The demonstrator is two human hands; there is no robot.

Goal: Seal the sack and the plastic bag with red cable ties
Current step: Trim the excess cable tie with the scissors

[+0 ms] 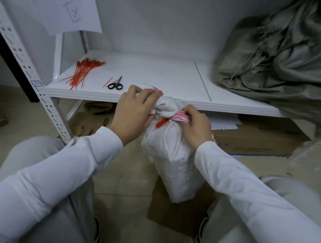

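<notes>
A white plastic bag (172, 162) stands upright on the floor between my knees, its neck gathered into a bunch. A red cable tie (162, 122) circles that neck, its head sticking out toward me. My left hand (133, 112) grips the bunched top of the bag. My right hand (194, 125) pinches the tie's tail and a pink strip at the right side of the neck. A grey-green sack (287, 68) lies slumped on the right end of the shelf. A heap of spare red cable ties (81, 73) lies on the shelf's left end.
Black-handled scissors (116, 84) and one loose red tie lie on the white shelf (167, 75) behind the bag. A perforated metal upright (29, 69) runs down the left. Cardboard boxes (256, 140) sit under the shelf, and flat cardboard lies beneath the bag.
</notes>
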